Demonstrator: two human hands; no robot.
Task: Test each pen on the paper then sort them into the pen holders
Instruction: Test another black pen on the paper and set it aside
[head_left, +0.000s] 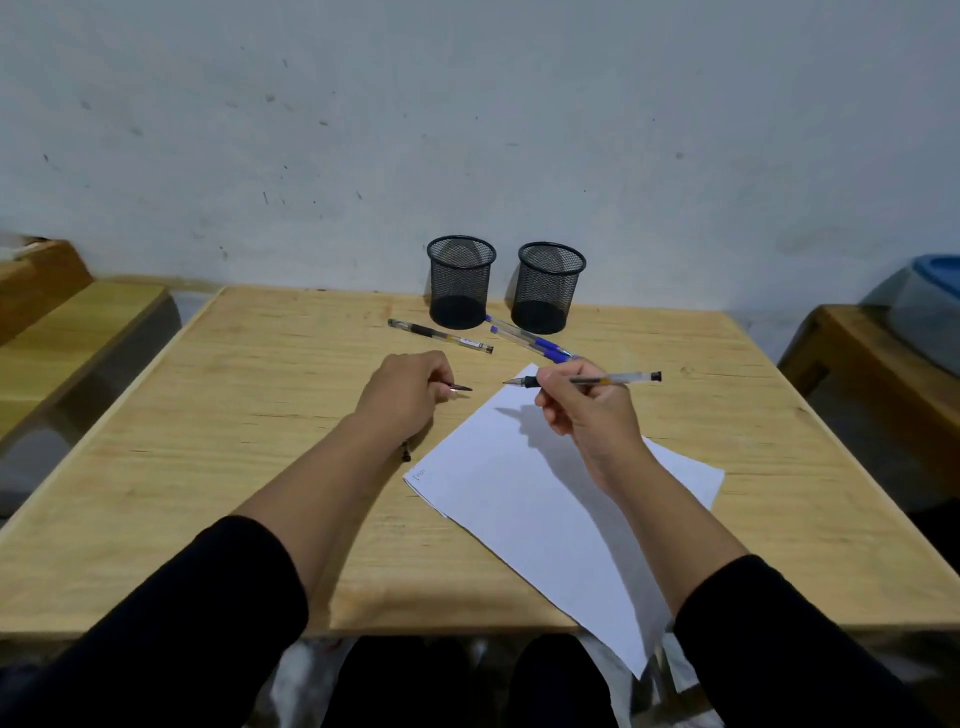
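My right hand (584, 402) holds a clear black-tipped pen (618, 380) level above the far corner of the white paper (540, 499), its tip pointing left. My left hand (405, 389) is closed on a small dark pen cap (460, 387) that pokes out to the right, just above the table. Two black mesh pen holders (461, 280) (549, 286) stand at the back by the wall; both look empty. A black-grip pen (441, 336) lies in front of the left holder. Two blue pens (535, 343) lie side by side between the holders and the paper.
The wooden table (234, 441) stands against a pale wall. A wooden bench (67, 322) is to the left. Another wooden piece (878, 358) with a blue-lidded container (935, 291) stands at the right. The paper's near corner overhangs the table's front edge.
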